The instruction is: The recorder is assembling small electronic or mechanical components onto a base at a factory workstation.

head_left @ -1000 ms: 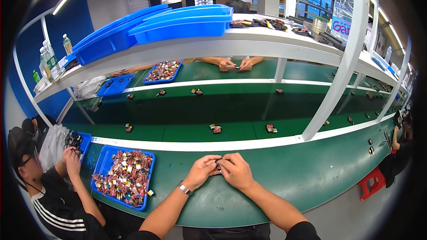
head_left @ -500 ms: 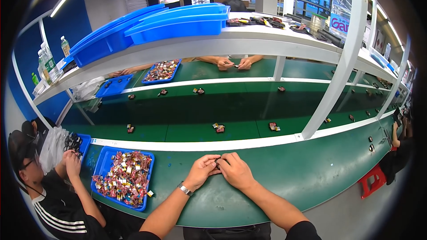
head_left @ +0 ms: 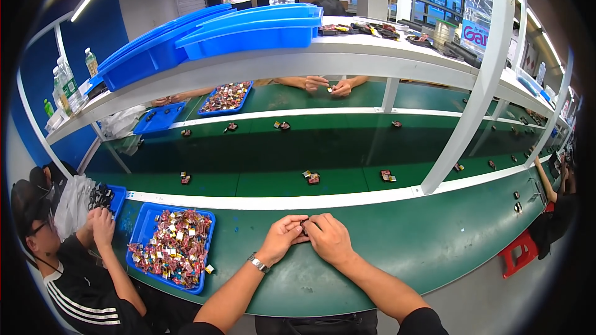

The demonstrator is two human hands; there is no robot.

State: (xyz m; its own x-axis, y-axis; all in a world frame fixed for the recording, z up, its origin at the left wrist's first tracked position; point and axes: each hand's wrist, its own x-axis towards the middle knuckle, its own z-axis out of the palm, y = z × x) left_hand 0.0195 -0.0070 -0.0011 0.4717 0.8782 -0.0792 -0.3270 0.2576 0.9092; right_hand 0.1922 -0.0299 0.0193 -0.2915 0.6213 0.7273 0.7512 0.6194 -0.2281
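Over the green tabletop (head_left: 372, 254), my left hand (head_left: 280, 239) and my right hand (head_left: 331, 241) meet, fingertips together. Between them they pinch a small black part (head_left: 304, 226), mostly covered by my fingers, so its exact kind cannot be made out. Both hands are closed around it. To the left of my left forearm stands a blue tray (head_left: 138, 229) heaped with small electronic pieces (head_left: 177, 245) in reddish, white and yellow. One such piece (head_left: 210, 269) lies at the tray's right edge.
Beyond a white rail (head_left: 279, 202), a green conveyor belt (head_left: 273, 180) carries spaced-out small assemblies (head_left: 311, 177). Overhead, a shelf (head_left: 261, 59) holds blue trays (head_left: 248, 34) and bottles. A co-worker (head_left: 74, 273) sits at left; another's hands (head_left: 329, 85) work across the belt. A red stool (head_left: 518, 254) stands at right.
Assemblies on the belt have shifted slightly to the right. Across the belt, the co-worker's hands have moved a little, showing a piece between them. My own hands stay almost in place.
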